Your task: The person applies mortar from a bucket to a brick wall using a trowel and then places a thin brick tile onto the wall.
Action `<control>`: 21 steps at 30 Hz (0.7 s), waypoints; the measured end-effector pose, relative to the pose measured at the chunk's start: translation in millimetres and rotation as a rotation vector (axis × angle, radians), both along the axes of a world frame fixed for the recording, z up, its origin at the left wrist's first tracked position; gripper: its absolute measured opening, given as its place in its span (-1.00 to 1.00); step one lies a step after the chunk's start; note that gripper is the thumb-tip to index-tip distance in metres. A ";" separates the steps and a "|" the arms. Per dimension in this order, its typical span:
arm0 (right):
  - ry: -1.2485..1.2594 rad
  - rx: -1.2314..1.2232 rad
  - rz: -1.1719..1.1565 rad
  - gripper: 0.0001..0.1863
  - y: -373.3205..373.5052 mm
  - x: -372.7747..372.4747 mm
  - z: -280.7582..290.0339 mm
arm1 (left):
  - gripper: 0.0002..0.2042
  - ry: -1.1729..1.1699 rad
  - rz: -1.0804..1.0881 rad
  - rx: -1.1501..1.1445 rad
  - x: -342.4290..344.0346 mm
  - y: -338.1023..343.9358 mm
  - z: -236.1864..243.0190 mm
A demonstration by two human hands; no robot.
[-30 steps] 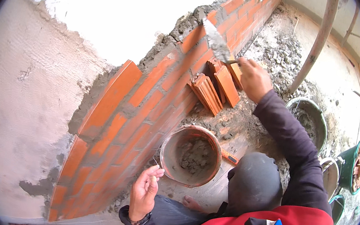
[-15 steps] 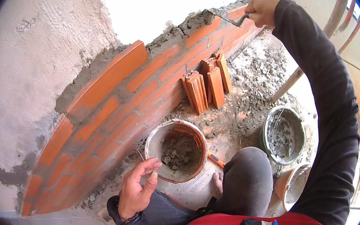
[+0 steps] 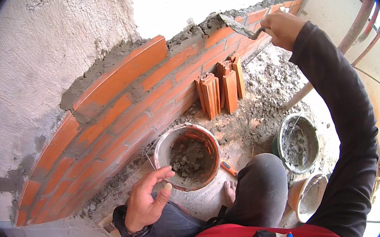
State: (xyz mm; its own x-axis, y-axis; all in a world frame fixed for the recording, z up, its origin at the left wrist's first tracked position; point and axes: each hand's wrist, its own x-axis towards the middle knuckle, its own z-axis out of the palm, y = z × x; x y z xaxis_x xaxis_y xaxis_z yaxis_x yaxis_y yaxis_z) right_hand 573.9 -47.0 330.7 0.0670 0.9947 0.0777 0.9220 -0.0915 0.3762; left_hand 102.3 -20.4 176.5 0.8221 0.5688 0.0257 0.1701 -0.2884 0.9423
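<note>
Rough plaster [image 3: 52, 56] borders a low brick wall [image 3: 125, 111], its stepped top edge smeared with grey mortar [image 3: 210, 25]. Below, the dusty floor carries rubble [image 3: 275, 72] and three round containers. Nearest is a bucket [image 3: 163, 150], orange showing on its inner side, with a lumpy grey mix [image 3: 189, 161] in its bottom and a wire handle out to its left. Farther right, a green bucket [image 3: 277, 145] has grey material [image 3: 300, 145] inside; just below it, an orange bucket [image 3: 294, 194] also holds something grey, partly hidden by the sleeve.

The right hand [image 3: 282, 29] is closed round the handle of a trowel [image 3: 240, 27], whose blade is at the wall's mortared top. The left hand [image 3: 146, 202] is half open, thumb apart from fingers, apparently with nothing in it, by the nearest bucket's rim; contact cannot be told. Loose bricks [image 3: 210, 95] lean near the wall.
</note>
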 end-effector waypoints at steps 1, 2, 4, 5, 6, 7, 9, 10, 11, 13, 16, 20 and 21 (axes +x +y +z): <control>-0.027 0.001 0.034 -0.87 -3.6 2.0 -1.5 | -0.43 0.004 0.002 -0.002 -0.5 -0.2 0.1; 0.033 0.059 0.058 -0.86 -8.8 8.0 -7.7 | -0.43 0.009 0.005 -0.003 -1.3 -0.5 0.0; 0.151 0.177 0.101 -0.83 -23.0 21.5 -20.3 | -0.44 0.012 0.006 -0.002 -1.5 -0.1 0.4; 0.201 0.209 0.089 -0.81 -27.7 22.3 -25.2 | -0.45 0.016 0.013 0.001 -2.6 0.2 0.8; 0.245 0.238 0.071 -0.80 -36.9 15.6 -27.2 | -0.46 0.015 0.015 0.000 -2.9 0.0 0.4; 0.285 0.267 0.049 -0.78 -46.3 14.0 -26.6 | -0.47 0.011 0.014 0.004 -2.4 0.0 0.3; 0.452 0.373 -0.055 -0.77 -56.3 21.6 -47.9 | -0.48 0.008 0.010 0.013 0.4 0.2 -0.4; 0.653 0.407 -0.206 -0.76 -57.5 5.3 -59.9 | -0.49 0.009 0.018 0.013 -0.4 -0.2 0.0; 0.851 0.435 -0.359 -0.76 -59.1 -5.7 -73.5 | -0.50 0.009 0.025 0.013 -0.5 -1.2 0.2; 1.203 0.628 -0.445 -0.71 -67.5 4.8 -127.2 | -0.51 0.005 0.000 0.010 4.7 -2.1 0.4; 1.355 0.800 -0.454 -0.58 -45.4 -27.7 -185.4 | -0.51 0.044 0.009 0.017 3.2 -2.0 0.7; 1.376 0.894 -0.393 -0.43 -3.7 -55.2 -241.6 | -0.54 0.077 0.058 0.029 0.4 -3.2 -1.7; 1.254 0.928 -0.348 -0.43 -1.3 -56.7 -246.6 | -0.55 0.084 0.054 0.029 2.2 -3.5 -1.3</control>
